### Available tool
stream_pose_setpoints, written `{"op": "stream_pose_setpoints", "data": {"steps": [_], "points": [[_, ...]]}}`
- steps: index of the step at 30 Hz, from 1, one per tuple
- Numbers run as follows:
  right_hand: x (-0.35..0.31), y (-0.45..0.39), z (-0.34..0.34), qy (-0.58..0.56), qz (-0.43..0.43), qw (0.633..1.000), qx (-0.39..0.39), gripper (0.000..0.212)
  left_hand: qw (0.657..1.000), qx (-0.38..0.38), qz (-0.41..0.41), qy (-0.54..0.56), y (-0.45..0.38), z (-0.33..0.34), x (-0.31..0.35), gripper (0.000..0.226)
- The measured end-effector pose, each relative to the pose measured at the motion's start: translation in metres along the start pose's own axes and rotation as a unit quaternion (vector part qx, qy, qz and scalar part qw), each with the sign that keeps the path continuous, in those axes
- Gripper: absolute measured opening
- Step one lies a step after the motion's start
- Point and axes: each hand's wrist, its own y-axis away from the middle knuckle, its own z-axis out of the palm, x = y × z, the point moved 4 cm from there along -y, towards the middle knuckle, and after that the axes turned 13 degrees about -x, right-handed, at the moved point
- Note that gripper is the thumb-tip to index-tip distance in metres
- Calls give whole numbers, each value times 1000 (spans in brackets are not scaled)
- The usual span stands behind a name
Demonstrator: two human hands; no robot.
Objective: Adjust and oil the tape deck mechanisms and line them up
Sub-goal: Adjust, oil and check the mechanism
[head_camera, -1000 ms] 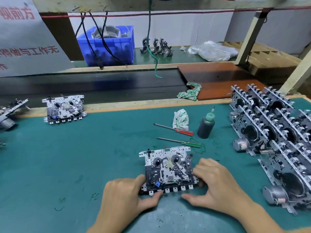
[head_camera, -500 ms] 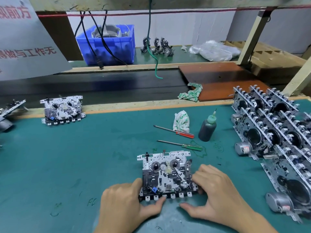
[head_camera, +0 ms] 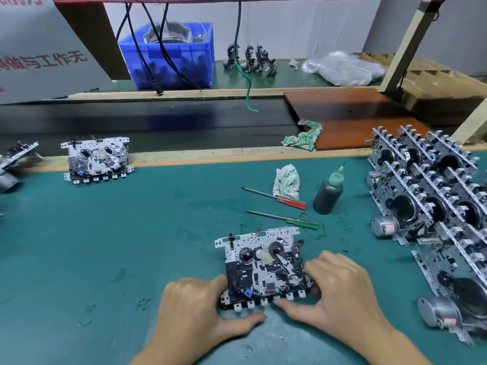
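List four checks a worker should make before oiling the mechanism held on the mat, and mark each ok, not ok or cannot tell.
1. Mechanism flat on the mat, steadied by left hand and right hand: ok.
2. Oil bottle upright, within reach: ok.
3. A hand free for the bottle: not ok.
4. Oil left in bottle: cannot tell.
5. Screwdrivers clear of the mechanism: ok.
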Motion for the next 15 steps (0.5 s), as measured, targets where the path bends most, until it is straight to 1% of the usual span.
{"op": "stream_pose_setpoints", "data": {"steps": [2, 4, 6, 9, 12, 15], "points": [[1, 0, 0, -7, -38, 999, -16, 55, 1000, -2, -15, -1, 0, 0, -1, 63], [1, 0, 0, 9, -63, 998, -24, 51, 1000, -1, -15, -6, -1, 0, -2, 65], [1, 0, -2, 17, -67, 997, -31, 51, 1000, 5, -6, -7, -1, -1, -3, 71], [2, 0, -3, -5, -83, 995, -59, 50, 1000, 12, -9, -7, -2, -3, -4, 79], [3, 0, -3, -42, -87, 992, -87, 48, 1000, 19, -10, -1, -1, -5, -4, 79], [4, 0, -3, -64, -73, 989, -111, 45, 1000, 20, -4, -1, -1, -8, -3, 81]]}}
